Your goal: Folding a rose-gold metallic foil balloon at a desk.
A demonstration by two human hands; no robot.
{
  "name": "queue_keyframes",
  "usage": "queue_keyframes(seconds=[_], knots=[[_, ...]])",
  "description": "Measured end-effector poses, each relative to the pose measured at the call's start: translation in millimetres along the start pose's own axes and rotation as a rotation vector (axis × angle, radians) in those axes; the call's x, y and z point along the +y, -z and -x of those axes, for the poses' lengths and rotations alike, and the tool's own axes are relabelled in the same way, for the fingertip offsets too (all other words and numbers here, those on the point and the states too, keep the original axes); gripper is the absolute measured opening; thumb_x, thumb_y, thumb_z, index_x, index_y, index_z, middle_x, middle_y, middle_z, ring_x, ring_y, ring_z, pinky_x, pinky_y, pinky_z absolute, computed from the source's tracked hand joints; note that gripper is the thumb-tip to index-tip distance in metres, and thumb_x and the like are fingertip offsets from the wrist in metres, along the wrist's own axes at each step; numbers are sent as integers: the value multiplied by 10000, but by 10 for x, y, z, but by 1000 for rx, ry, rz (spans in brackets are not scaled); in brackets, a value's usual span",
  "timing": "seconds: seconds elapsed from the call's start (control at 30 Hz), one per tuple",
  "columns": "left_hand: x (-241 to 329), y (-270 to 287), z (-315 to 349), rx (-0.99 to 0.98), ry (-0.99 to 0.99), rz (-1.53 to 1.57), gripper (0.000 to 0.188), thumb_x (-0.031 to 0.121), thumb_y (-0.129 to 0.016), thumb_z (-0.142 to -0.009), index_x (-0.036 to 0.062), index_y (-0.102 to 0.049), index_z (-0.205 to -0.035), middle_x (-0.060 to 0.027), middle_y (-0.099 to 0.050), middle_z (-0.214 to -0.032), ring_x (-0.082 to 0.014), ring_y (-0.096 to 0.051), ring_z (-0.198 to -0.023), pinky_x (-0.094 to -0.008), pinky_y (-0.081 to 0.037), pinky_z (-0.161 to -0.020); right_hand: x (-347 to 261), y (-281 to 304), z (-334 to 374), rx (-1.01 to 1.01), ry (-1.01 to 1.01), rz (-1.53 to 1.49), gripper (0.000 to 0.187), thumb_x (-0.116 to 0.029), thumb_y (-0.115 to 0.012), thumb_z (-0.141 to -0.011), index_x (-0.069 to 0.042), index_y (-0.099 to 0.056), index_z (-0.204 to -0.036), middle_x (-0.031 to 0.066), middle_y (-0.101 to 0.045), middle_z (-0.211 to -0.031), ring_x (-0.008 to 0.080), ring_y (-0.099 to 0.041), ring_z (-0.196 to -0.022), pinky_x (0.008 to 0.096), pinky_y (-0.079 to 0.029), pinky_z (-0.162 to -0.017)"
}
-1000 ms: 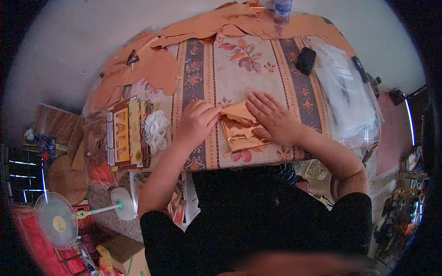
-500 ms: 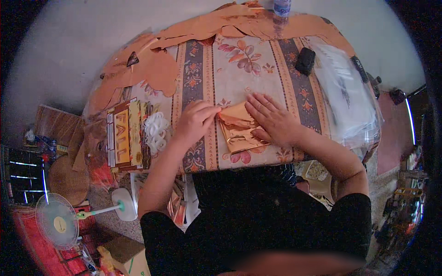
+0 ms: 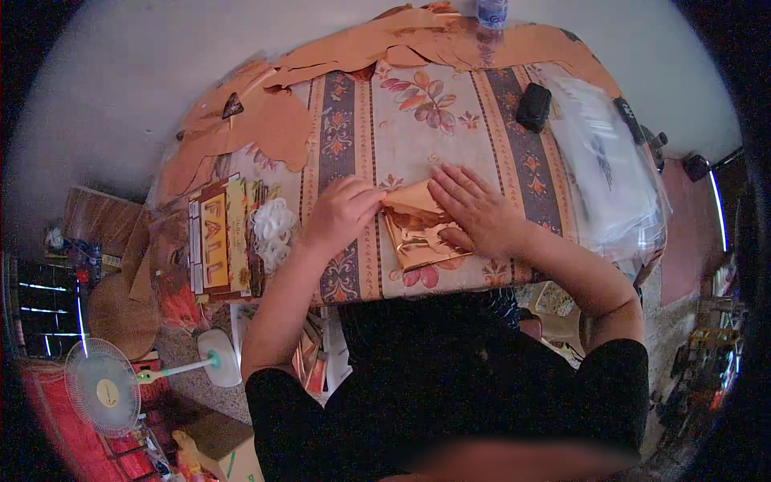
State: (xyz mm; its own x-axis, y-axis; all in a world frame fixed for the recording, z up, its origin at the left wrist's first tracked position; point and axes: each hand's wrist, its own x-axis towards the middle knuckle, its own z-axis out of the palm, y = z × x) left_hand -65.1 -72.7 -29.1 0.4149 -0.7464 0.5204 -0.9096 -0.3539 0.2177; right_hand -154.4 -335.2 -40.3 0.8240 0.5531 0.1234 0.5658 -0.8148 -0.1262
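Observation:
A folded sheet of shiny copper-coloured foil (image 3: 419,241) lies on the patterned tablecloth close to the table's near edge. My left hand (image 3: 347,210) pinches the foil's upper left corner between thumb and fingers. Flat across the foil's right side rests my right hand (image 3: 474,207), its fingers stretched out and pointing up and left. The palm hides part of the foil's right edge. Left of my left hand sit a bundle of white loops (image 3: 274,229) and a stack of printed cards or packets (image 3: 215,241) in brown and yellow.
Clear plastic bags (image 3: 606,173) are piled at the table's right side, near a black block-shaped object (image 3: 533,108). Torn orange-brown sheeting (image 3: 353,52) runs along the far edge, with a plastic bottle (image 3: 491,14) there. A fan (image 3: 102,387) stands at the lower left.
Hardly anything differs. The whole view has shifted very slightly; my left hand still pinches the foil's corner and my right hand still lies flat on it.

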Motion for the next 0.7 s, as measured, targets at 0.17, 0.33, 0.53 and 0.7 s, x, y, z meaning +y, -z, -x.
queue_keyframes(seconds=[0.17,0.33,0.53,0.7], knots=[[44,15,-30,2,20,3,195,37,-698,-704,31,-665,-897,-73,-641,-880,-247,-617,-879,-360,-506,-782,5,-2,4,1,3,21,716,-428,-443,-921,46,-263,-1427,214,-226,-1510,314,-150,-1431,420,-85,-1171],[38,-7,-27,16,-35,-47,176,43,-703,-698,45,-661,-869,-61,-638,-853,-236,-617,-865,-354,-508,-761,6,0,5,-1,8,33,709,-428,-431,-925,42,-263,-1428,211,-225,-1512,313,-154,-1430,419,-90,-1170],[21,-7,-36,-65,102,30,166,59,-701,-712,60,-658,-873,-71,-638,-851,-245,-616,-859,-357,-510,-745,8,-19,19,34,13,33,705,-435,-424,-927,40,-272,-1425,209,-229,-1511,314,-168,-1427,417,-103,-1167],[26,57,-27,-55,129,103,191,64,-694,-734,61,-657,-921,-94,-637,-877,-277,-612,-871,-367,-509,-764,-2,12,7,24,16,44,705,-433,-425,-926,38,-267,-1427,207,-238,-1508,315,-178,-1424,416,-112,-1165]])
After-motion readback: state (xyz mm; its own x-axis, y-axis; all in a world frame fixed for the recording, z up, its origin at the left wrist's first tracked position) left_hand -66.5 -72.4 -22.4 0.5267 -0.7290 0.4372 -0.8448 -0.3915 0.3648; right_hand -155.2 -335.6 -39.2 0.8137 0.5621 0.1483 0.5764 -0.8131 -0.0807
